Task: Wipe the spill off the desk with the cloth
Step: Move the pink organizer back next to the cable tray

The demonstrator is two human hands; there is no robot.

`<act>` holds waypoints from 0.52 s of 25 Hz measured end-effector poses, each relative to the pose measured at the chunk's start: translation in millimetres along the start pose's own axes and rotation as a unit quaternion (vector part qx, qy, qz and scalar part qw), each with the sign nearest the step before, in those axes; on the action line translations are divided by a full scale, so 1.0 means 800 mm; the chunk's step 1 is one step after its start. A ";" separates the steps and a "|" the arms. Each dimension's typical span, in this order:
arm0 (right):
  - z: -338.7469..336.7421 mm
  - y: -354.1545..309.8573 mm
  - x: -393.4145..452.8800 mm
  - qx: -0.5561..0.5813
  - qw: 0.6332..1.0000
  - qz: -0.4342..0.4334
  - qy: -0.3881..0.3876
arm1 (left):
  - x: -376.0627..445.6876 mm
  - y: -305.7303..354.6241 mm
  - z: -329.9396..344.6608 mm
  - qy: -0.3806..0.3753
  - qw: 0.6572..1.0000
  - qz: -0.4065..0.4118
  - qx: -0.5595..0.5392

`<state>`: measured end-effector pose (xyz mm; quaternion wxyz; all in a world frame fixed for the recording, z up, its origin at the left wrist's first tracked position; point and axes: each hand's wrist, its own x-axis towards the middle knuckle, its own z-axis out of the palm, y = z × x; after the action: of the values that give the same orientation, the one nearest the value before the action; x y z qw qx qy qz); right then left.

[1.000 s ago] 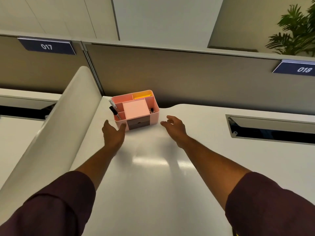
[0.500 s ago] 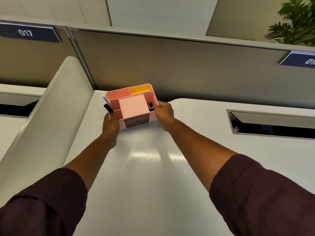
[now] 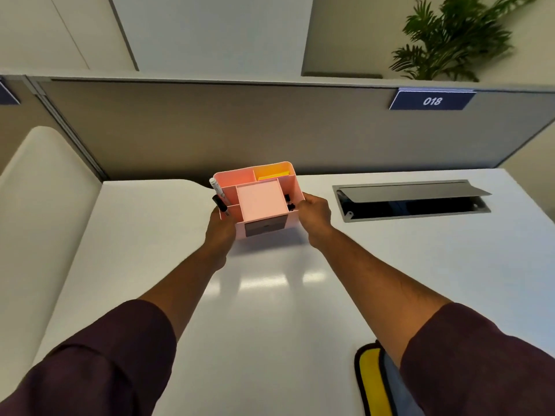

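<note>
Pink organizer (image 3: pixel 259 202), two hands gripping, one desk (image 3: pixel 270 310)

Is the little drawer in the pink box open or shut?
Shut: the dark drawer sits flush in the pink box front.

Two bare forearms, dark maroon long sleeves (image 3: pixel 99 355) pushed up near elbows (both arms), bare left hand (image 3: pixel 220 232), right hand (image 3: pixel 315 216).

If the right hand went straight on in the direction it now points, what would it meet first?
The right hand already grips the pink organizer, so it would press that first. Beyond it stands the grey partition wall, though how far is unclear.
</note>
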<state>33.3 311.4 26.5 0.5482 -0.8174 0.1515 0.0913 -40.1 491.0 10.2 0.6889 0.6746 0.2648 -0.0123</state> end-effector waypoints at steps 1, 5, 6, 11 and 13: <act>-0.019 0.010 0.004 0.004 1.000 0.007 0.017 | -0.002 0.000 0.019 -0.014 1.000 -0.004 0.004; -0.075 0.049 0.014 0.003 0.999 0.037 0.031 | -0.008 -0.013 0.077 -0.045 0.998 -0.026 0.026; -0.084 0.058 0.016 0.001 0.999 0.043 0.028 | -0.012 -0.015 0.088 -0.051 0.998 -0.030 0.027; -0.110 0.075 0.036 0.018 0.998 0.059 0.017 | -0.010 -0.017 0.116 -0.070 0.996 -0.036 0.039; -0.118 0.077 0.045 0.020 0.998 0.059 0.017 | -0.003 -0.021 0.123 -0.084 0.995 -0.035 0.044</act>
<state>44.0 197.1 -2.1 0.5554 -0.7974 0.2106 0.1070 -14.2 396.4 -9.3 0.6774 0.6911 0.2290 -0.1049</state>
